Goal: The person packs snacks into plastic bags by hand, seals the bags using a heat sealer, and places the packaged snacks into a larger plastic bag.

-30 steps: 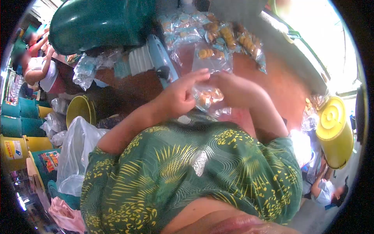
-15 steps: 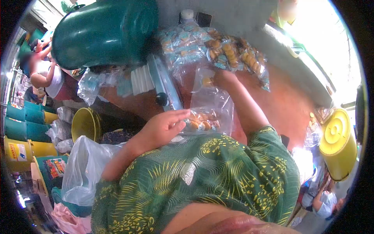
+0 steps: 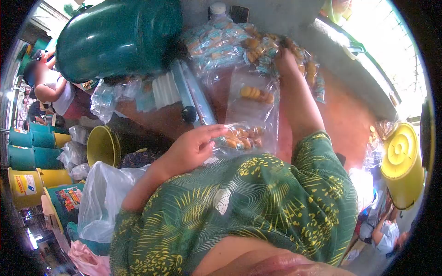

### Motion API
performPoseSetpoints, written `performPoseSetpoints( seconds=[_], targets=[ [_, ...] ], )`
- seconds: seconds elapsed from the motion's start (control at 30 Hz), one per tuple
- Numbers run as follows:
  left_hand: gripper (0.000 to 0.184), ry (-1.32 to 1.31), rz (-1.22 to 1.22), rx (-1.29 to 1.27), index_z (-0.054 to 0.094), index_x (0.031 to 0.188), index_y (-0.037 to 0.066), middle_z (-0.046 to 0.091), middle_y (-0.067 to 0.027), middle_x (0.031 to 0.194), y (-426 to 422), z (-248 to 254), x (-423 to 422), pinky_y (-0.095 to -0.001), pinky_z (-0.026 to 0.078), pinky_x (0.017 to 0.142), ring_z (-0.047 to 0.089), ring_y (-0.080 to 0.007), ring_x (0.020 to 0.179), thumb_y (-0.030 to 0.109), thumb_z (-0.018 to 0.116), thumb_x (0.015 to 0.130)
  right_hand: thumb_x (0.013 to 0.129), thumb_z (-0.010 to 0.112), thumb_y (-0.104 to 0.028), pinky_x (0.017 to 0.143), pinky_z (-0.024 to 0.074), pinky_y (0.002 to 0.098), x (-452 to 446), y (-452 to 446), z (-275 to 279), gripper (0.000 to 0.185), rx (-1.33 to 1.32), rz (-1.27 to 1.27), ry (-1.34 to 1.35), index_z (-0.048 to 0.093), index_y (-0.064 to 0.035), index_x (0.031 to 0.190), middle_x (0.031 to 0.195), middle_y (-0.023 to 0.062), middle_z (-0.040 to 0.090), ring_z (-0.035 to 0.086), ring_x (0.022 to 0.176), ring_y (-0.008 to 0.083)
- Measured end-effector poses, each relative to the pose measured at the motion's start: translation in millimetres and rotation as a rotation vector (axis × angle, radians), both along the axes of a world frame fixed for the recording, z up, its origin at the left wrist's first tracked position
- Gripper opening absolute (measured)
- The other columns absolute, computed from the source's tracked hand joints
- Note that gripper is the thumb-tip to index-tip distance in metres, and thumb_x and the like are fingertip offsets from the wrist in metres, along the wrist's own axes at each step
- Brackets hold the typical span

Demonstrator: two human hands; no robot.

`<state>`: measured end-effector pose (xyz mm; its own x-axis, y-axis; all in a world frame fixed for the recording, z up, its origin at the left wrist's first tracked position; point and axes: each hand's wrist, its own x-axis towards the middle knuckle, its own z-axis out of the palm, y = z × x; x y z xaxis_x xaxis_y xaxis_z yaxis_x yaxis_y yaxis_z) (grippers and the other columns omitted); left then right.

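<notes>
The clear bag (image 3: pixel 236 112) lies flat on the red-brown worktop (image 3: pixel 347 112), right in front of the person's green top (image 3: pixel 271 198). Brown cookies (image 3: pixel 244 139) sit at its near end, and a row of yellow cookies (image 3: pixel 255 94) shows higher up. I cannot tell if the yellow row is in the bag or on top of it.

The bag looks thin, soft and a bit slippery, so it should bend and slide easily. The cookies should be light but could crack if squeezed. A good place to hold is the loose side edge of the bag, or flat from below, not a hard pinch in the middle.

The left hand (image 3: pixel 191 145) has its fingers out straight, with the thumb a little apart. The fingertips touch the side of the bag by the brown cookies, and they do not look wrapped around it. The right hand (image 3: pixel 286 60) reaches far out to the pile of packs (image 3: pixel 258 49). Its fingertips are hard to see, so I cannot tell if it holds a pack.

Half a second ago, the right hand was lower, by the top of the bag, and hid part of the yellow cookies. Now it is farther out and that row shows well. The left hand is in almost the same place by the bag
</notes>
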<state>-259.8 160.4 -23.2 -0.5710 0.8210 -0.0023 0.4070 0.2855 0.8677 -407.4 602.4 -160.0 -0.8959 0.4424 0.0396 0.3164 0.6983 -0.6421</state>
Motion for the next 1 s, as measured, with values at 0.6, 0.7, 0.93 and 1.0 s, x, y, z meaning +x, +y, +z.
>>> performPoseSetpoints(
  seconds=[0.6,0.7,0.93,1.0],
  targets=[
    [0.066,0.057,-0.090,0.101,0.041,0.149,0.005,0.039,-0.0144,0.155,7.5,-7.6,-1.6,-0.0288,0.049,0.082,0.058,-0.0164,0.096,-0.003,0.054,0.085,0.087,0.067,-0.034,0.081,0.0527,0.0492,128.6,-101.2,-56.9,0.045,0.571,0.540,0.130,0.055,-0.0074,0.121,0.113,0.0183,0.062,0.064,0.102,0.0401],
    [0.067,0.110,-0.091,0.126,0.039,0.150,0.003,0.036,-0.0151,0.157,11.9,-14.4,-2.8,-0.0289,0.047,0.090,0.058,-0.0199,0.111,-0.003,0.053,0.084,0.090,0.063,-0.027,0.073,0.0554,0.0502,120.6,-99.2,-45.4,0.037,0.503,0.517,-0.176,0.054,-0.0051,0.119,0.109,0.0203,0.066,0.067,0.098,0.0396],
    [0.070,0.014,-0.110,0.091,0.035,0.152,0.002,0.035,-0.0154,0.158,17.0,-0.5,-6.7,-0.0275,0.047,0.088,0.057,-0.0173,0.106,-0.001,0.055,0.084,0.073,0.087,-0.023,0.084,0.0542,0.0435,170.6,-133.3,116.1,0.071,-0.171,0.261,0.311,0.047,-0.0046,0.129,0.112,0.0205,0.066,0.065,0.107,0.0323],
    [0.071,0.084,-0.110,0.149,0.035,0.152,0.002,0.040,-0.0155,0.155,19.2,-8.5,-8.4,-0.0279,0.048,0.083,0.058,-0.0147,0.094,0.000,0.057,0.084,0.063,0.094,-0.032,0.091,0.0505,0.0409,186.8,-132.7,135.1,0.090,-0.180,0.351,0.641,0.044,-0.0035,0.132,0.123,0.0154,0.058,0.059,0.114,0.0258]
  ],
)
